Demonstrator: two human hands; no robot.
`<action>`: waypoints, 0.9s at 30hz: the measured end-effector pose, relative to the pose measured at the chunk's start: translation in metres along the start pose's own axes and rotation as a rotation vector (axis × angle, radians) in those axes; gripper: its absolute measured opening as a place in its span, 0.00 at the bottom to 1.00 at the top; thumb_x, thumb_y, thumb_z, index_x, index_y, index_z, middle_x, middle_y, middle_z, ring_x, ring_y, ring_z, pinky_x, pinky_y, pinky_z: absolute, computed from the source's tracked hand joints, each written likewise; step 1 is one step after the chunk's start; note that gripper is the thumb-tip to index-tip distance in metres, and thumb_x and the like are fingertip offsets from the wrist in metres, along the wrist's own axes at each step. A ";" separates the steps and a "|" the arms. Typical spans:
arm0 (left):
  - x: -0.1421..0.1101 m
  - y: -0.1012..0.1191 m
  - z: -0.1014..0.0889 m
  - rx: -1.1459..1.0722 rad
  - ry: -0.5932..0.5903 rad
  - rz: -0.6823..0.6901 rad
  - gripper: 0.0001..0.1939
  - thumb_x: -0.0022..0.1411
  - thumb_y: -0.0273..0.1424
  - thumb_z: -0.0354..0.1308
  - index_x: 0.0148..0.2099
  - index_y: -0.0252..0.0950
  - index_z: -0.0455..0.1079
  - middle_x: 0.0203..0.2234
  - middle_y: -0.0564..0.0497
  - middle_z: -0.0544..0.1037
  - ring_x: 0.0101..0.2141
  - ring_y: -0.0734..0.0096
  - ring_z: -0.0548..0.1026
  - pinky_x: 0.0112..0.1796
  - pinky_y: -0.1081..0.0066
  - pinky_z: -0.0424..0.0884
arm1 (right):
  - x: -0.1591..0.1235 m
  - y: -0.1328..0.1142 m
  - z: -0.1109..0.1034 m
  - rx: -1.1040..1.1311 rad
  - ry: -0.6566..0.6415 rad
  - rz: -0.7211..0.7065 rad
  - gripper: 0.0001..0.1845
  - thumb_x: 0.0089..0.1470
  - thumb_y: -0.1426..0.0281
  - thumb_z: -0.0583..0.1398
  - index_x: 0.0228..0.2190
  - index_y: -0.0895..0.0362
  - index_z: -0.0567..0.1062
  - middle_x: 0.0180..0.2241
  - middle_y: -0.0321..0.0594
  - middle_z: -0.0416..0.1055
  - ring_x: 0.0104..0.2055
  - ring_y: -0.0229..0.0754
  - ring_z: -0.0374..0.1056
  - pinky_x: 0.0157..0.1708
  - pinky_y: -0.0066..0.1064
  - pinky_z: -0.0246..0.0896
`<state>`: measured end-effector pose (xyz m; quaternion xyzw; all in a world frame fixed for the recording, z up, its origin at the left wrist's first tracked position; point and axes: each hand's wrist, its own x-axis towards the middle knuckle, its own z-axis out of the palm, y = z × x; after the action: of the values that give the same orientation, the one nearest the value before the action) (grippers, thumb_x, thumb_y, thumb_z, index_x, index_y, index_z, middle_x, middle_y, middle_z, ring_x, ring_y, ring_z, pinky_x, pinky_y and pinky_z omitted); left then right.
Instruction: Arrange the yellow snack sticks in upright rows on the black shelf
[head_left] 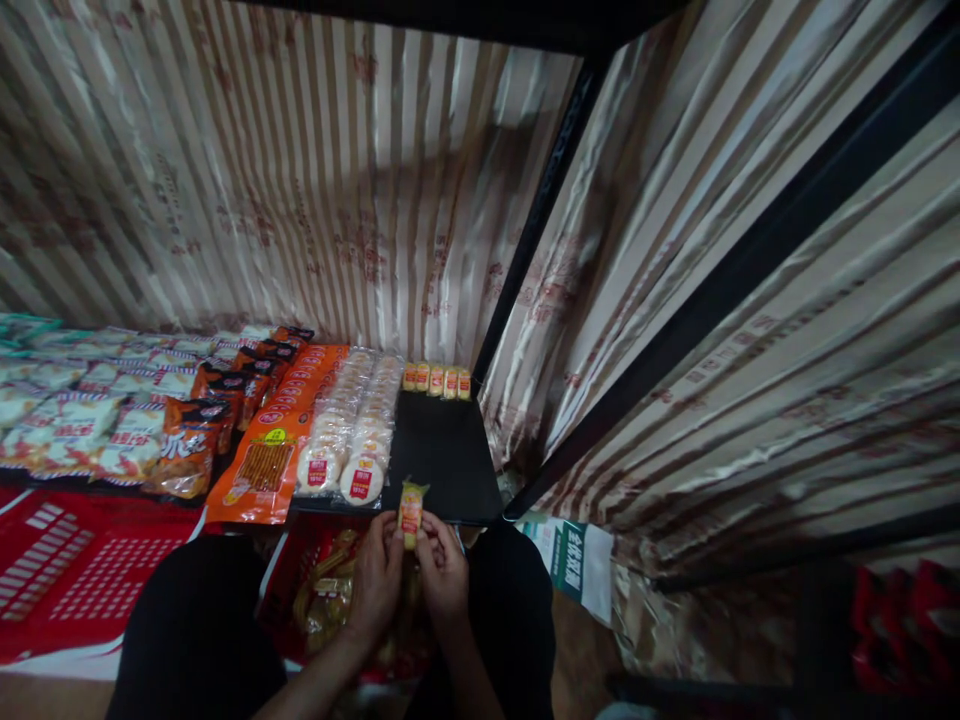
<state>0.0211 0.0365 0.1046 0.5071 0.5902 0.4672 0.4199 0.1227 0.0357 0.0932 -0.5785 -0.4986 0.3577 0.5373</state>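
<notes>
A small yellow-and-red snack packet (410, 510) is held upright between both hands just in front of the black shelf (442, 450). My left hand (376, 580) pinches its left side and my right hand (442, 575) pinches its right side. At the back of the shelf stands a short row of like small packets (437, 380). Below my hands lies an open bag of more snacks (330, 590), dim and partly hidden by my arms.
Left of the bare shelf patch lie two rows of round white rice crackers (352, 440), long orange packets (274, 450), dark orange bags (191, 440) and white bags (67, 410). A striped curtain (300, 200) hangs behind. A black post (540, 210) marks the shelf's right corner. A red carton (67, 570) lies lower left.
</notes>
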 end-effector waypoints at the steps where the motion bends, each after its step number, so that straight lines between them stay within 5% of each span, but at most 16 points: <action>1: 0.004 0.002 0.001 0.001 -0.019 0.001 0.17 0.60 0.39 0.44 0.46 0.35 0.62 0.39 0.43 0.76 0.40 0.64 0.74 0.43 0.61 0.68 | 0.003 -0.003 -0.001 -0.010 0.004 0.000 0.17 0.52 0.63 0.56 0.41 0.55 0.74 0.36 0.42 0.72 0.30 0.37 0.69 0.29 0.25 0.66; 10: 0.034 0.031 0.017 0.128 -0.065 0.000 0.15 0.60 0.35 0.42 0.45 0.35 0.62 0.40 0.44 0.75 0.41 0.66 0.74 0.43 0.65 0.68 | 0.038 -0.002 -0.006 -0.047 -0.001 0.066 0.20 0.50 0.63 0.56 0.45 0.55 0.70 0.40 0.43 0.71 0.27 0.36 0.68 0.28 0.27 0.66; 27: 0.079 0.031 0.039 0.427 -0.056 0.000 0.19 0.58 0.30 0.43 0.48 0.29 0.67 0.42 0.40 0.73 0.45 0.61 0.69 0.48 0.64 0.62 | 0.083 0.002 -0.005 -0.161 0.105 0.052 0.07 0.45 0.66 0.57 0.28 0.56 0.70 0.29 0.40 0.71 0.25 0.39 0.68 0.29 0.29 0.64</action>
<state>0.0542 0.1215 0.1246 0.5973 0.6639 0.3174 0.3190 0.1479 0.1141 0.1021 -0.6505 -0.4816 0.2998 0.5050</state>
